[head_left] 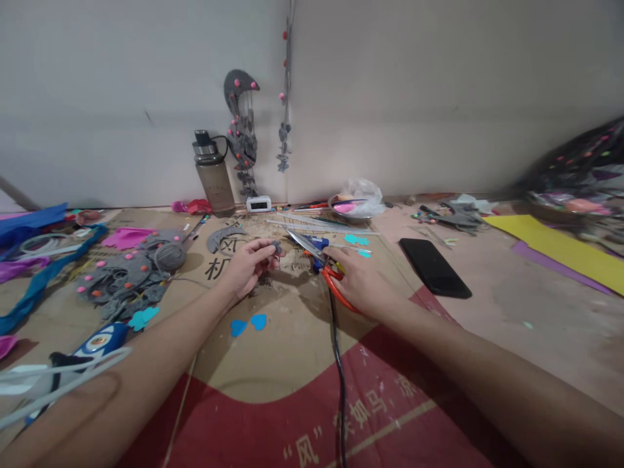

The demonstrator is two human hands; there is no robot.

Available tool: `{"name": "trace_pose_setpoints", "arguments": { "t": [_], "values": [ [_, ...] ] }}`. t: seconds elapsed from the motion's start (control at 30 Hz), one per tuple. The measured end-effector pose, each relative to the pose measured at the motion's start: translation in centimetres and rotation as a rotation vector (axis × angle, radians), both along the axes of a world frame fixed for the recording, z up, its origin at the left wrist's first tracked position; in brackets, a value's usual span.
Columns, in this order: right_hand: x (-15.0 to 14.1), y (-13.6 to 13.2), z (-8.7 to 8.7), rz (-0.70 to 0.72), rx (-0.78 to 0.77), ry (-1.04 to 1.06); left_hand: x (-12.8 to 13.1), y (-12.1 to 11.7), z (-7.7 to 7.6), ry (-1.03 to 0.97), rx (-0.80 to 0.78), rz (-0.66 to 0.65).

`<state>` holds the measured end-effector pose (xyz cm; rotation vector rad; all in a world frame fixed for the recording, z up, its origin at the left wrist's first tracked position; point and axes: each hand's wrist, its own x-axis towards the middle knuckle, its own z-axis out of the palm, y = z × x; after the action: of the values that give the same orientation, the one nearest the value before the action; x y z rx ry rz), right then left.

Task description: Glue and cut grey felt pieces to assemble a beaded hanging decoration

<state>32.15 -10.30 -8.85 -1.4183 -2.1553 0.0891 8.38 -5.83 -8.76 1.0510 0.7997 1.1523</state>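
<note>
Between thumb and fingers, my left hand (248,265) pinches a small grey felt piece (277,247). Orange-handled scissors (336,286) are in my right hand (361,276), their blades pointing up and left towards the felt piece but apart from it. Under the scissors lies a blue tool (316,243), partly hidden, with a black cord (337,364) running down towards me. A grey felt crescent (225,238) rests on the cardboard just beyond my left hand. Two blue paper hearts (258,322) lie nearer to me on the cardboard.
Grey felt shapes with pompoms (131,273) are heaped at left, near a blue-and-white tool (102,341). A bottle (214,175), a small clock (258,205) and a bowl (358,213) stand by the wall. A black phone (433,266) and yellow sheet (560,250) lie right.
</note>
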Motion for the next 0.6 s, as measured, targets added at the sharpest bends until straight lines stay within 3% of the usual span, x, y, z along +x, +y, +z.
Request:
{"name": "trace_pose_setpoints", "arguments": {
  "t": [0.17,0.6],
  "values": [
    [-0.5,-0.6,0.3,0.048,-0.012,-0.028,0.1,-0.1,0.2,-0.004,-0.008,-0.006],
    [-0.6,-1.1,0.4,-0.031,-0.029,-0.197,0.4,-0.2,0.1,-0.018,0.033,-0.019]
  ]
}}
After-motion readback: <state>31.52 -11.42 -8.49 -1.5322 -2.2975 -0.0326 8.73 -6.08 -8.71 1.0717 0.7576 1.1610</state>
